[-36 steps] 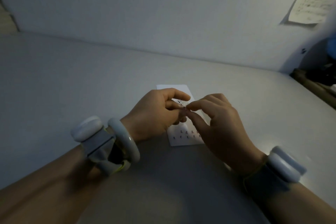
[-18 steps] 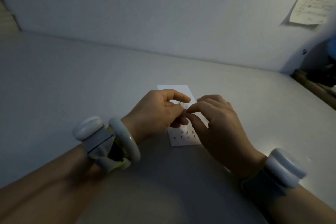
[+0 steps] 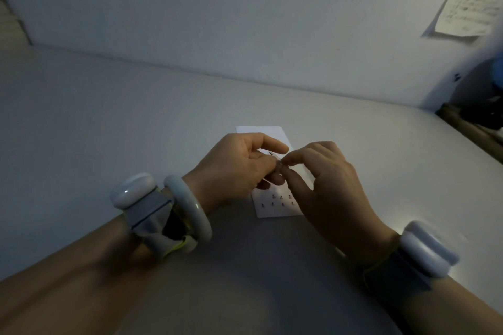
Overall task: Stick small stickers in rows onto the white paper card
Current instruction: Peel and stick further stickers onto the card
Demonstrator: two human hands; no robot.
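The work surface is a plain white table [image 3: 109,122], dimly lit, with a brighter patch at the right near the right wrist. A white wall [image 3: 217,8] rises along the far edge of the table. A sheet of paper with handwriting [image 3: 465,8] hangs on the wall at the far right, its left edge lifted off the wall. Dark clutter [image 3: 484,106], too dim to identify, lies beyond the table's right edge.

The white paper card [image 3: 268,133] lies flat on the table at centre, long side running near to far. Both hands cover its middle. Two rows of small stickers [image 3: 281,200] show on its near part; their design is too small to make out.

The left hand [image 3: 234,168] is above the card, fingers curled, thumb and fingers pinching a thin clear strip [image 3: 272,155]; what the strip carries cannot be made out. The right hand [image 3: 326,185] meets it from the right, thumb and forefinger pressed together at the same point. Whether they grip a sticker or the strip cannot be told.

The left wrist carries a white device on a grey strap [image 3: 133,193] and a pale bangle [image 3: 187,209]. The right wrist carries a similar white device [image 3: 427,249]
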